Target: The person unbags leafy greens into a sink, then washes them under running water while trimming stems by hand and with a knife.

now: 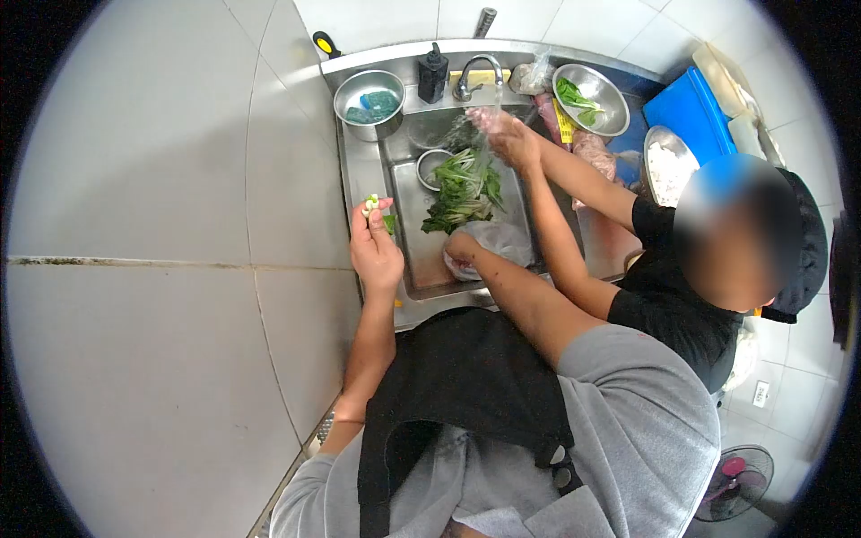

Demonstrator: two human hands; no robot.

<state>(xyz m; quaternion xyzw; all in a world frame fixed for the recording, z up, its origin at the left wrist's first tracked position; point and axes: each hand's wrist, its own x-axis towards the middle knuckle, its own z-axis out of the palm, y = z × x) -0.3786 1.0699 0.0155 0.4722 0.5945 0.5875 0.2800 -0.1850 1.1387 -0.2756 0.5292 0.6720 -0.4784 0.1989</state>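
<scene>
Raised at the sink's left edge, my left hand (377, 244) pinches a small green and white vegetable piece (371, 205) between thumb and fingers. My right hand (462, 251) reaches into a clear plastic bag (499, 247) at the near part of the sink basin (421, 269); its fingers are hidden by the bag and the wrist. Leafy greens (465, 186) lie in the basin just beyond the bag, beside a small round bowl (434, 169).
A co-worker's hands (504, 134) are under water running from the faucet (480, 73). Metal bowls stand left (369, 100) and right (612, 100) of the faucet. A soap bottle (433, 75), a blue container (689, 109) and another bowl (665, 170) are also there.
</scene>
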